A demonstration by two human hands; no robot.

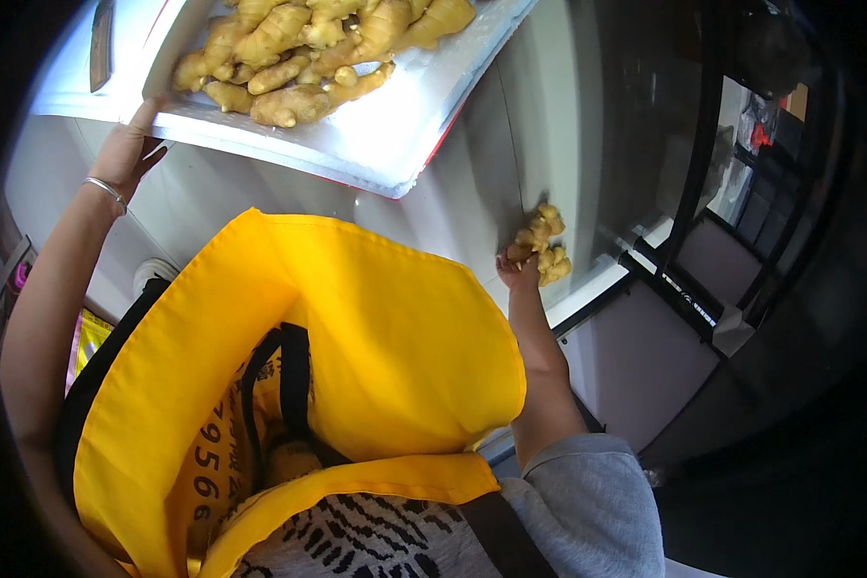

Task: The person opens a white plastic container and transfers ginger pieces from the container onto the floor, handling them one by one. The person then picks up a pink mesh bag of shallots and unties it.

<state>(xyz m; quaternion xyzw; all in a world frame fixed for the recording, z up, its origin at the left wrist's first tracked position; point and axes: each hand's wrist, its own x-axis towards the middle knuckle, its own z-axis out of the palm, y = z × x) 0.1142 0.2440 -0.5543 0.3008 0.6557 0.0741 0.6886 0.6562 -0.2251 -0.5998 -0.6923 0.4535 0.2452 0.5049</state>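
A white tray (376,162) with a red outer edge, heaped with ginger roots (311,54), fills the upper left. At its near left corner is my left hand (131,148), thumb on the rim and the other fingers partly hidden below it. My right hand (518,269), reaching out to the right and well apart from the tray, has a knobbly piece of ginger root (545,242) in its fingers, low beside a pale surface.
A knife-like tool with a wooden part (101,47) lies left of the ginger. A yellow apron (404,339) bulges up in front of my body. A shoe (155,273) shows at left; a dark-framed glass door or panel (643,267) stands at right.
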